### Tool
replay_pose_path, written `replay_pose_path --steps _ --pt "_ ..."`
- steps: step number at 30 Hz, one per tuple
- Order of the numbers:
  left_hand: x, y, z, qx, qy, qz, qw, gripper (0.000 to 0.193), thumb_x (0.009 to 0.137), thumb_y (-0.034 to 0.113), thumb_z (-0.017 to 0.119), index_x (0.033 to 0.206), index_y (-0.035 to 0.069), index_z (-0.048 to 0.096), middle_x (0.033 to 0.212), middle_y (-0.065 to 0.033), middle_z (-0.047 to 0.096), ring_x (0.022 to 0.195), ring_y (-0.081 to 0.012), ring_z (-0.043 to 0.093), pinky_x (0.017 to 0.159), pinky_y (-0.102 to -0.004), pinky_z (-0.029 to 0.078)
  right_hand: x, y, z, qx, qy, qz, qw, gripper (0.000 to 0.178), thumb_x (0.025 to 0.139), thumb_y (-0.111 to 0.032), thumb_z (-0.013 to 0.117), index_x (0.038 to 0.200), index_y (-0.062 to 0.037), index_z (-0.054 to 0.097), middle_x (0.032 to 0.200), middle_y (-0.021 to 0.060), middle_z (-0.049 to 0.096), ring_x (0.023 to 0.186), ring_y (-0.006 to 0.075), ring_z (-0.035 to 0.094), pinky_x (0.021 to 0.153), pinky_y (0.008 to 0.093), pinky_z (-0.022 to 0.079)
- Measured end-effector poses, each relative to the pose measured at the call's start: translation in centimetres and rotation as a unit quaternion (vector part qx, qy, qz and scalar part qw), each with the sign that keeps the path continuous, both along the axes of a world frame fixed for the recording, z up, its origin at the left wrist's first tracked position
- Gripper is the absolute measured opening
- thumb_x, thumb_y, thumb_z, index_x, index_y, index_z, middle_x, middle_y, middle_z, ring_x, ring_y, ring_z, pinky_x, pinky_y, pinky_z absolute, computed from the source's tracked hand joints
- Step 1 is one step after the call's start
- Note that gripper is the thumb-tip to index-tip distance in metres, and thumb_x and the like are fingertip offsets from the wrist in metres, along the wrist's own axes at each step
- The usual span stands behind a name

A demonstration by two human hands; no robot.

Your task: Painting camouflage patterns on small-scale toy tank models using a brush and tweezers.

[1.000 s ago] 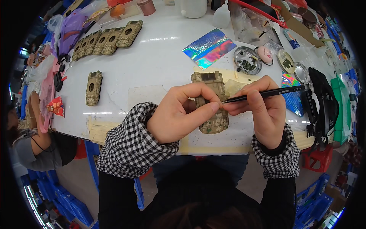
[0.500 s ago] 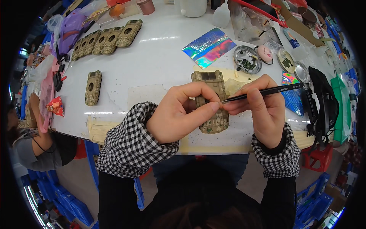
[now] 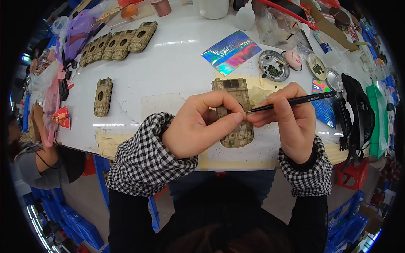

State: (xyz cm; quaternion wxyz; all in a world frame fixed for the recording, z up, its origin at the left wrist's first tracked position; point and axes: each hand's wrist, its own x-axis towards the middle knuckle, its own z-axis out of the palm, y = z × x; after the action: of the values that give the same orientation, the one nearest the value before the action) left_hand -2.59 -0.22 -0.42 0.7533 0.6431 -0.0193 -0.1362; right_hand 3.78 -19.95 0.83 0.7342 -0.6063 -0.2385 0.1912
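Observation:
A camouflage-patterned model tank hull (image 3: 237, 137) lies on the table before me, partly covered by both hands. My left hand (image 3: 204, 120) is closed over its left side, thumb and index finger pinched at the tool's tip. Whatever sits in that pinch is too small to make out. My right hand (image 3: 291, 120) grips slim black tweezers (image 3: 301, 100), their tip meeting the left fingertips above the hull. Beyond the right hand, a round metal tin (image 3: 262, 63) holds small dark green pieces. Next to it stands another open tin (image 3: 311, 67) with similar bits.
Several more camouflage hulls (image 3: 142, 37) stand in a row at the far left, and a single hull (image 3: 103, 97) lies nearer. A shiny holographic sheet (image 3: 232, 50), a white squeeze bottle (image 3: 245, 17) and a black bag (image 3: 360, 109) surround the work. At left, another person's arm (image 3: 40, 158) shows.

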Motion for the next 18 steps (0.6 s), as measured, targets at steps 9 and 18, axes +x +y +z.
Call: replay_pose_path --steps 9,18 --pt "0.09 0.03 0.03 -0.013 -0.007 0.006 1.000 0.013 0.091 0.011 0.057 0.096 -0.001 0.057 0.094 -0.0041 0.061 0.088 -0.0066 0.055 0.075 -0.0219 0.044 -0.58 -0.13 -0.70 0.016 -0.147 -0.019 0.989 0.023 0.097 -0.022 0.046 0.097 0.0013 0.044 0.092 0.0146 0.058 0.077 0.0237 0.067 0.067 0.0308 0.057" --pt "-0.06 -0.14 0.10 -0.010 -0.008 0.014 1.000 0.011 0.090 0.009 0.057 0.096 -0.001 0.058 0.094 -0.0038 0.061 0.087 -0.0066 0.054 0.075 -0.0224 0.044 -0.26 -0.17 -0.51 0.023 -0.028 -0.007 0.999 0.016 0.096 -0.014 0.048 0.099 0.0013 0.044 0.091 0.0152 0.063 0.084 0.0219 0.067 0.073 0.0296 0.056"
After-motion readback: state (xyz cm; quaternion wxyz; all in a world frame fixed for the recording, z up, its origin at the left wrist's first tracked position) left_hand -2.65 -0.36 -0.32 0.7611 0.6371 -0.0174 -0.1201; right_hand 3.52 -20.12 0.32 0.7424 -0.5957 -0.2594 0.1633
